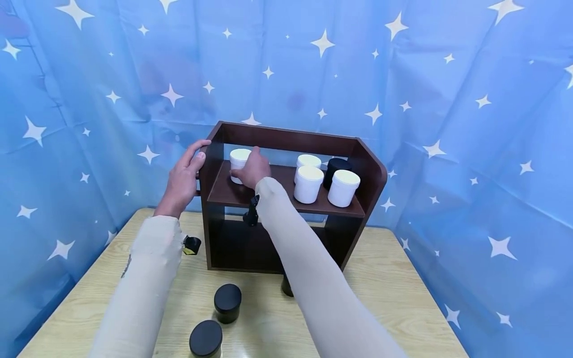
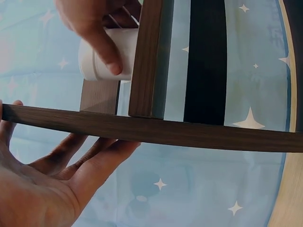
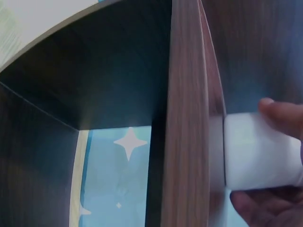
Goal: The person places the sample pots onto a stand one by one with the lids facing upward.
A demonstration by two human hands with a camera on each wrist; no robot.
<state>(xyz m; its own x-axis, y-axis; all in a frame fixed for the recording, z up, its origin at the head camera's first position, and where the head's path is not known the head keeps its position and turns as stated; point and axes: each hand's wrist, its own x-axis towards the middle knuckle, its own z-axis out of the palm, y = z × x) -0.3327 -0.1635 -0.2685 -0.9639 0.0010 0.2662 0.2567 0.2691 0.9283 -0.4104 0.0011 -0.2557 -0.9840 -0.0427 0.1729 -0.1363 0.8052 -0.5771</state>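
My right hand (image 1: 256, 169) grips a white lidded jar (image 1: 238, 157) at the left end of the upper shelf. Thumb and fingers lie on opposite sides of the jar (image 3: 251, 151) in the right wrist view, and its base meets the shelf board. With fairly straight fingers, my left hand (image 1: 178, 180) rests against the outer face of the dark brown shelf unit's left side panel (image 2: 199, 133). Further right on the same board (image 1: 281, 175) stand white jars (image 1: 308, 185) and a black jar (image 1: 336, 166).
Two black-lidded jars (image 1: 228, 298) (image 1: 206, 338) stand on the wooden table (image 1: 389, 298) in front of the unit. Another dark jar (image 1: 287, 287) is partly hidden by my right sleeve. A blue star-patterned curtain (image 1: 286, 99) hangs behind and at both sides.
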